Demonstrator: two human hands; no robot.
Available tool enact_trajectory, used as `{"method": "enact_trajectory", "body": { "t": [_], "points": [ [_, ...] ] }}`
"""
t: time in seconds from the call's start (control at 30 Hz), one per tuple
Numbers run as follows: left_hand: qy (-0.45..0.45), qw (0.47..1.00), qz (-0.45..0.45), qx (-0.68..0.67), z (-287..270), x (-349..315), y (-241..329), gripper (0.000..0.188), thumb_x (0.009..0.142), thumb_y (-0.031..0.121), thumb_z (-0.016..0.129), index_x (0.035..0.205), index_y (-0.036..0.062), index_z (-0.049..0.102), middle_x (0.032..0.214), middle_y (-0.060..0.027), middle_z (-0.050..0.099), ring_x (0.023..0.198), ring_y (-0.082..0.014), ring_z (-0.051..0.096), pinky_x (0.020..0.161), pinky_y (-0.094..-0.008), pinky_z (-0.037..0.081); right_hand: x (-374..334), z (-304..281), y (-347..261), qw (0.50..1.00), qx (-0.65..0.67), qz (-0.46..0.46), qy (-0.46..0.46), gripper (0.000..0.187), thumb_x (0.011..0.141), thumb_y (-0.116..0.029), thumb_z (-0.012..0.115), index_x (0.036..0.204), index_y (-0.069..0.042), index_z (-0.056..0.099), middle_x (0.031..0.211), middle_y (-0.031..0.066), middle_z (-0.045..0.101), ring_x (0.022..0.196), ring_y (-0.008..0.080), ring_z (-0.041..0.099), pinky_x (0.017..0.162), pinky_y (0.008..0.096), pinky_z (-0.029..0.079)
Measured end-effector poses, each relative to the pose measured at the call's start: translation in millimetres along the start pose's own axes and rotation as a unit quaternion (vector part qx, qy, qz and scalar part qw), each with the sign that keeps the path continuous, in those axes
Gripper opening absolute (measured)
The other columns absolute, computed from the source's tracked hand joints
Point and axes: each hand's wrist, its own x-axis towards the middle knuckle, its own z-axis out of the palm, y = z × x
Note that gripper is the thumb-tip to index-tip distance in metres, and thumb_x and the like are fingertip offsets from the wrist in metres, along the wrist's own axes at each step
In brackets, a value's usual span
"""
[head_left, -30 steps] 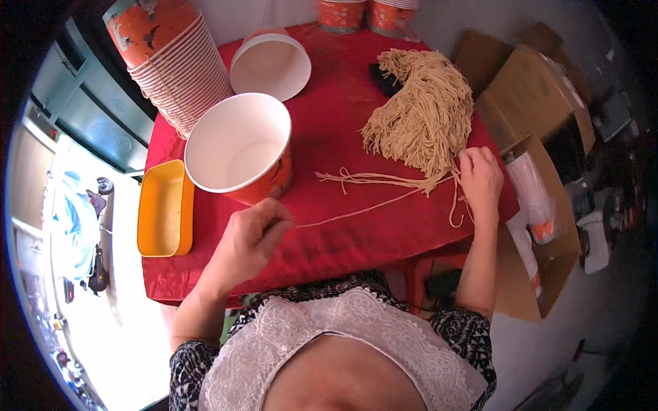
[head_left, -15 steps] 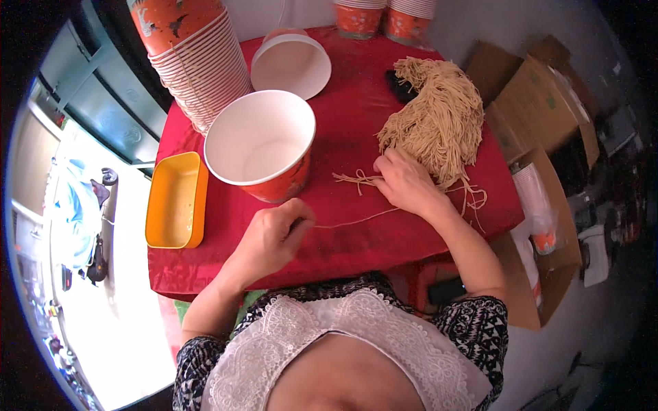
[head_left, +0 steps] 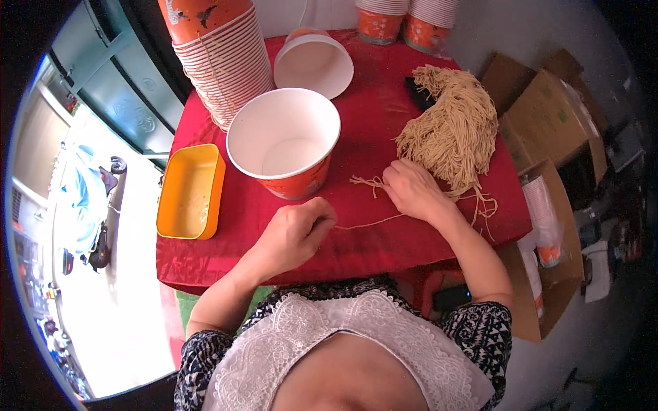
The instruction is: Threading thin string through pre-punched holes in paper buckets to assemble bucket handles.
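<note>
My left hand (head_left: 296, 231) is closed in front of a big orange-and-white paper bucket (head_left: 296, 183). A thin beige string (head_left: 370, 223) runs taut from its fingers across to my right hand. My right hand (head_left: 412, 190) has its fingers drawn together over the near end of a thick bundle of beige strings (head_left: 456, 130). A few short cut-looking ends poke out left of those fingers, and loose ends trail to the right. What the right fingertips grip is hidden under the hand. The bucket stands upright, with only its bare white inside showing.
A tall stack of nested buckets (head_left: 226, 65) rises at the far left, beside a bucket on its side (head_left: 315, 67). A yellow plastic tub (head_left: 163, 205) sits on the red-covered table (head_left: 370, 89). Cardboard boxes (head_left: 548, 116) stand right of the table, more stacked buckets (head_left: 380, 26) at the back.
The whole view has shifted, so the table and its things appear farther right. Both hands keep nearly the same places on the table, the string still stretched between them.
</note>
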Motion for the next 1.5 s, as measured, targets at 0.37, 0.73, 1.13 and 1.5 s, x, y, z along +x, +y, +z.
{"method": "enact_trajectory", "body": {
  "t": [0.37, 0.73, 1.13, 1.5],
  "points": [
    [0.015, 0.999, 0.051, -0.004, -7, 7, 12, 0.005, 0.086, 0.001, 0.059, 0.091, -0.0006, 0.057, 0.072, -0.0132, 0.056, 0.065, -0.0211, 0.057, 0.060, -0.0330, 0.046, 8, -35, -54, 0.954, 0.203, 0.036, 0.218, 0.022, 0.088, -0.007, 0.056, 0.108, 0.001, 0.055, 0.103, 0.0138, 0.057, 0.096, 0.0233, 0.057, 0.085, 0.0329, 0.046],
    [0.008, 0.996, 0.082, 0.039, -20, 5, 22, 0.007, 0.083, 0.004, 0.062, 0.087, -0.0011, 0.060, 0.073, -0.0164, 0.062, 0.068, -0.0302, 0.064, 0.059, -0.0362, 0.049, -9, -24, -95, 0.858, 0.496, 0.098, 0.089, 0.015, 0.090, -0.012, 0.061, 0.084, 0.002, 0.061, 0.067, 0.0055, 0.059, 0.063, 0.0093, 0.053, 0.056, 0.0279, 0.044],
    [0.007, 0.998, -0.017, -0.055, -26, 9, 23, 0.006, 0.083, 0.003, 0.063, 0.086, -0.0019, 0.062, 0.067, -0.0101, 0.061, 0.064, -0.0162, 0.061, 0.059, -0.0309, 0.048, -6, -31, -95, 0.731, 0.657, 0.182, -0.015, 0.016, 0.093, -0.013, 0.055, 0.084, 0.001, 0.059, 0.070, 0.0000, 0.058, 0.066, 0.0068, 0.053, 0.058, 0.0245, 0.044],
    [0.029, 0.998, 0.036, 0.044, -36, 18, 36, 0.006, 0.081, 0.002, 0.061, 0.084, -0.0029, 0.063, 0.069, -0.0158, 0.063, 0.064, -0.0238, 0.063, 0.061, -0.0336, 0.049, 5, -33, -99, 0.827, 0.542, 0.104, 0.110, 0.011, 0.089, -0.009, 0.060, 0.087, 0.002, 0.060, 0.073, 0.0012, 0.061, 0.068, 0.0063, 0.053, 0.060, 0.0243, 0.045]
  ]
}}
